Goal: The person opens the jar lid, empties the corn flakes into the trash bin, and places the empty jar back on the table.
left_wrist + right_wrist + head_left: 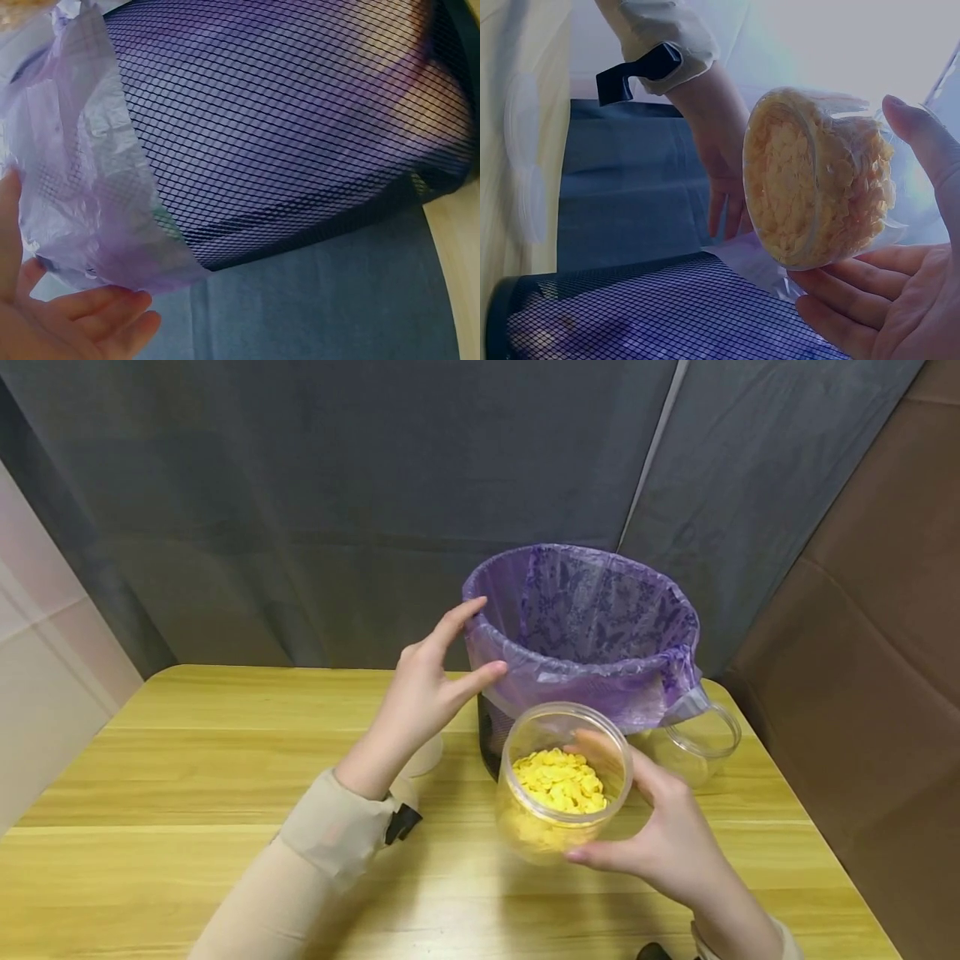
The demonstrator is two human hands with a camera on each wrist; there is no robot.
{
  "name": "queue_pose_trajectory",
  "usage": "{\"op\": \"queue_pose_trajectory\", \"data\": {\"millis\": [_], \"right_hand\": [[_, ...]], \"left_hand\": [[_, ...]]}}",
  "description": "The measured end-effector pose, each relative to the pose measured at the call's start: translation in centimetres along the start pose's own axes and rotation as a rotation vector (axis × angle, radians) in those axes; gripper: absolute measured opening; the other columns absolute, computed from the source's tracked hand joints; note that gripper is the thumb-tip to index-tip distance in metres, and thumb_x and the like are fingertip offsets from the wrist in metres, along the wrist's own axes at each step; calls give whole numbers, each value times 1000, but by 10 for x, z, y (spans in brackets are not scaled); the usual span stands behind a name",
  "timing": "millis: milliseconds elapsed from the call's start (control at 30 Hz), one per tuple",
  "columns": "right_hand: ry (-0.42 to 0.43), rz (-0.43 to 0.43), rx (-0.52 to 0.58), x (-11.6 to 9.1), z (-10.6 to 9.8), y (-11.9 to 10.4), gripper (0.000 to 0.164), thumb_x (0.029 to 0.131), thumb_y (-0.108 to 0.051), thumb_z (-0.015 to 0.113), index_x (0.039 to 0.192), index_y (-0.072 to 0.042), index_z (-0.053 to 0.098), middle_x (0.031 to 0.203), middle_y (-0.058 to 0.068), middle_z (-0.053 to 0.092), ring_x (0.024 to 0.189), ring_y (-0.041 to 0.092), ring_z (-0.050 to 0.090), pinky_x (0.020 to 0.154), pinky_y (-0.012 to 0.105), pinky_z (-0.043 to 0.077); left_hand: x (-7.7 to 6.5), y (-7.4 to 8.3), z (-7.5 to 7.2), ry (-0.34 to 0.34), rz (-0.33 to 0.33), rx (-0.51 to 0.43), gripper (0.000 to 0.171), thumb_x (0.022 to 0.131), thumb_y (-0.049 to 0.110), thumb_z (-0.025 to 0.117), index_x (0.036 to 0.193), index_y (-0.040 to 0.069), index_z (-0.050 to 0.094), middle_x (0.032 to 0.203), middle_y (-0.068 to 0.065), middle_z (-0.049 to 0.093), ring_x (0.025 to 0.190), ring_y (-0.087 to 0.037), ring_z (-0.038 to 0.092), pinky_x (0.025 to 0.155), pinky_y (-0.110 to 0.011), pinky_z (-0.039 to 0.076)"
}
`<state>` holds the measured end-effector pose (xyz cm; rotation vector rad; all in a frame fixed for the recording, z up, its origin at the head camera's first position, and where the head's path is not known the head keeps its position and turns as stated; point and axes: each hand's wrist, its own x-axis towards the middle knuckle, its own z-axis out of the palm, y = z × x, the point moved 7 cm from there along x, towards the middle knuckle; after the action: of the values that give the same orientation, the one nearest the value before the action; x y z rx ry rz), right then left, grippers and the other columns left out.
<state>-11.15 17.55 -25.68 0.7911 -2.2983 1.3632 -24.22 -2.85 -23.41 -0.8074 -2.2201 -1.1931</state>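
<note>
My right hand (663, 827) holds a clear plastic jar (517, 810) by its side, tilted, above the table in front of the bin. Yellow flakes (561, 781) fill the lower part of the jar; in the right wrist view they lie against its bottom and side. A dark mesh bin (285, 127) stands on the table, lined with a purple plastic bag (577, 681) folded over its rim. With fingers spread and relaxed, my left hand (423, 689) is at the left side of the bag-covered rim.
Another clear jar (697, 747) stands to the right of the bin, partly hidden by the bag. Two clear round lids (521, 124) rest on the table left of the bin. Dark grey cloth (315, 510) hangs behind the wooden table (187, 793), brown cloth (877, 635) on the right.
</note>
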Motion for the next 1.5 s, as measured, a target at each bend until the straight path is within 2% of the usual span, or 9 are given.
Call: {"op": "queue_pose_trajectory", "data": {"millis": [133,167,267,367,500,700,1100,1333,1500], "right_hand": [[4,-6,14,0,-3,-3,96,51,-6,93,137,-11,51,129,8,58,118,19,53,100,23,36],[4,0,8,-1,-3,-3,96,52,-7,93,137,-11,51,130,7,58,119,18,53,100,23,36],[9,10,-8,-1,-6,-4,95,51,-7,94,137,-11,52,131,7,57,120,18,52,100,23,36],[21,9,-7,-2,-8,-6,95,50,-6,94,136,-10,52,131,7,57,120,17,52,100,24,36],[49,-10,3,-2,-12,-8,96,48,-3,93,135,-7,53,128,11,59,120,17,52,101,23,34],[61,-2,-22,-3,-17,-9,98,47,-2,93,136,-6,53,127,10,60,119,15,52,101,23,34],[113,-30,-34,-6,-28,-16,100,43,6,92,135,-1,52,123,9,62,117,15,53,99,22,36],[207,-40,91,-5,-41,-18,96,45,20,84,133,6,51,120,12,63,113,17,56,94,22,39],[236,-74,112,2,-53,-25,93,46,23,82,132,9,50,119,14,63,114,20,55,96,22,38]], "left_hand": [[2,3,-1,16,14,-27,67,81,34,77,140,19,47,133,-7,55,107,-20,59,97,-41,42],[3,3,-1,19,10,-32,66,80,34,78,138,18,49,129,-7,58,109,-19,58,92,-39,45],[5,5,-2,18,-12,-58,64,78,32,80,133,17,54,119,-6,63,95,-20,59,79,-37,48],[8,5,-2,7,-47,-81,61,76,32,82,129,16,57,115,-5,64,89,-20,59,73,-35,49],[12,6,-2,-4,-85,-96,56,75,31,83,123,15,60,113,-3,65,92,-17,62,75,-34,51],[19,8,-5,-18,-120,-103,44,73,30,84,107,13,63,97,2,66,83,-19,60,70,-33,48],[31,12,-7,-145,-175,-60,37,72,27,85,98,11,65,81,-1,63,68,-14,52,59,-30,43],[34,14,-9,-171,-170,-7,36,71,27,86,94,11,65,73,-3,56,64,-14,45,56,-29,38],[34,14,-11,-168,-166,-2,37,70,27,86,94,10,65,71,-3,54,63,-14,43,55,-30,37]]}}
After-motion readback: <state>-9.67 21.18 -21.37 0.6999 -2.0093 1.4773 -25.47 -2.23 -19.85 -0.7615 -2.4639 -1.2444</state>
